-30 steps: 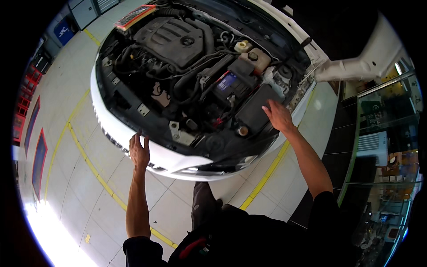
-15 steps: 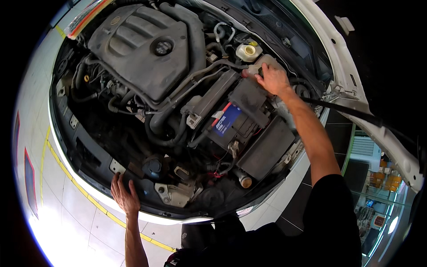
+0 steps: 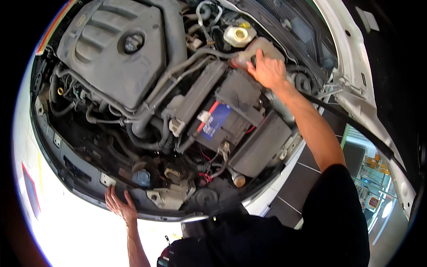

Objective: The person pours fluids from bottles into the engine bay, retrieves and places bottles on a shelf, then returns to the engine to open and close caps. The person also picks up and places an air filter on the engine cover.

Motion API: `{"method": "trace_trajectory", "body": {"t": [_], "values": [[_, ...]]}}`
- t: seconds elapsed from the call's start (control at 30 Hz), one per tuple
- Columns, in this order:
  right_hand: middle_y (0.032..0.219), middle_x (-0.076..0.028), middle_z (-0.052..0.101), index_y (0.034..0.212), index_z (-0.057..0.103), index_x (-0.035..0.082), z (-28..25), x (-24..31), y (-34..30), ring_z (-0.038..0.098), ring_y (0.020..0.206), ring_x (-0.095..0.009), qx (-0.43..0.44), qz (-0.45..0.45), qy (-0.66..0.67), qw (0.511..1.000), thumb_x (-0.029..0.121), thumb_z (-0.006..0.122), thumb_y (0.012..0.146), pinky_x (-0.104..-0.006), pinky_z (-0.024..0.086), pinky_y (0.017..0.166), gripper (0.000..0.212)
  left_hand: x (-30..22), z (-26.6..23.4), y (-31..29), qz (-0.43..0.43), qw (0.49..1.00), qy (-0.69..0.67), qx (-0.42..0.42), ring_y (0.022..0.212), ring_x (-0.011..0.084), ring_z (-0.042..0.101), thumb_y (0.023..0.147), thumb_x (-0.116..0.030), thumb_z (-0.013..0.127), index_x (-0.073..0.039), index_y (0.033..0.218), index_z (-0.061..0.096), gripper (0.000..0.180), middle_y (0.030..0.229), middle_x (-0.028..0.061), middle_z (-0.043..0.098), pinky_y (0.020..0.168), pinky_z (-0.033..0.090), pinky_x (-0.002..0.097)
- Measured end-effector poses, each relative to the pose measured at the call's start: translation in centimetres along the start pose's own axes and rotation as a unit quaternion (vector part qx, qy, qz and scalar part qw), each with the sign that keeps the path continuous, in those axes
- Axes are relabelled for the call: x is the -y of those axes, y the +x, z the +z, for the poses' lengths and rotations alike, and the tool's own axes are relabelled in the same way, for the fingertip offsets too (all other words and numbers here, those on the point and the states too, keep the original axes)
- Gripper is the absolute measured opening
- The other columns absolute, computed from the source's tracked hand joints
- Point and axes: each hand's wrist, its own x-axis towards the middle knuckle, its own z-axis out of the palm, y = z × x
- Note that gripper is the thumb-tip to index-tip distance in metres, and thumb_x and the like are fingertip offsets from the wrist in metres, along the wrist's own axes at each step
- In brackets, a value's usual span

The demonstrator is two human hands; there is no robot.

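Note:
My right hand (image 3: pixel 269 73) reaches over a translucent coolant reservoir (image 3: pixel 271 49) with pinkish fluid, at the far right of the engine bay. Its thumb and index finger sit on either side of a dark cap (image 3: pixel 254 60); the other fingers are curled and partly hidden. My left hand (image 3: pixel 121 205) rests with fingers stretched out on the black front panel (image 3: pixel 140 196), beside a small metal bracket (image 3: pixel 107 180), and holds nothing. Just left of the coolant reservoir stands a cream fluid reservoir (image 3: pixel 239 36) with a round yellowish top.
A grey engine cover (image 3: pixel 120 58) fills the upper left. The battery (image 3: pixel 218 127), with a blue label, lies before my right forearm, beside a long black box (image 3: pixel 262 144). A dark strut (image 3: pixel 351 118) slants past that arm toward the white raised hood (image 3: pixel 356 75).
The view has shifted, so the engine bay appears larger and further left. My right hand stays at the reservoir cap, and my left hand stays on the front panel.

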Motion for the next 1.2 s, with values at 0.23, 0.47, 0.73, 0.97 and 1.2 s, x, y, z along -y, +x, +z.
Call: {"method": "trace_trajectory", "body": {"t": [0.23, 0.47, 0.73, 0.97, 1.2], "values": [[0.095, -0.026, 0.064, 0.123, 0.047, 0.000, -2.7, -0.4, -5.4, 0.067, 0.079, -0.042, -0.049, 0.087, 0.109, 0.989, 0.046, 0.054, 0.095, -0.0500, 0.053, 0.064, 0.054, 0.0, 0.5, 0.9, 0.014, 0.999, -0.033, -0.025, 0.128, 0.0342, 0.044, 0.093, -0.028, 0.062, -0.002, 0.130, 0.049, 0.048, 0.136, 0.0157, 0.049, 0.109, 0.031, 0.0456], [0.084, -0.017, 0.062, 0.096, 0.060, 0.006, -7.5, 1.9, -36.1, 0.061, 0.080, -0.040, 0.108, 0.068, 0.331, 0.935, 0.026, 0.053, 0.098, -0.0478, 0.049, 0.067, 0.021, 1.4, 0.0, -1.7, -0.006, 0.995, -0.049, -0.082, 0.128, 0.0327, 0.044, 0.092, -0.027, 0.063, -0.002, 0.129, 0.050, 0.047, 0.135, 0.0149, 0.050, 0.109, 0.031, 0.0452], [0.105, -0.015, 0.071, 0.112, 0.069, 0.001, -7.9, 8.4, -69.7, 0.066, 0.099, -0.027, 0.373, 0.367, 0.540, 0.659, 0.026, 0.057, 0.093, -0.0373, 0.050, 0.087, 0.033, -2.4, -1.7, -11.7, -0.076, 0.977, -0.143, -0.138, 0.123, 0.0354, 0.047, 0.094, -0.030, 0.061, -0.002, 0.128, 0.049, 0.045, 0.130, 0.0176, 0.053, 0.103, 0.033, 0.0474], [0.099, -0.011, 0.070, 0.109, 0.067, -0.007, -1.6, 11.7, -72.1, 0.064, 0.089, -0.016, 0.183, 0.399, 0.742, 0.506, 0.014, 0.066, 0.089, -0.0298, 0.051, 0.078, 0.029, -2.7, -0.7, -24.6, -0.132, 0.984, -0.117, 0.017, 0.110, 0.0363, 0.051, 0.093, -0.036, 0.062, -0.003, 0.115, 0.057, 0.041, 0.111, 0.0180, 0.059, 0.095, 0.039, 0.0480], [0.087, -0.008, 0.069, 0.097, 0.069, -0.005, 5.0, 11.3, -76.6, 0.063, 0.082, -0.013, 0.136, 0.374, 0.732, 0.553, 0.019, 0.067, 0.090, -0.0291, 0.050, 0.074, 0.024, -3.0, 0.0, -30.9, -0.187, 0.969, -0.116, 0.114, 0.110, 0.0363, 0.053, 0.094, -0.037, 0.059, -0.001, 0.110, 0.060, 0.040, 0.113, 0.0194, 0.060, 0.095, 0.041, 0.0465]]}}
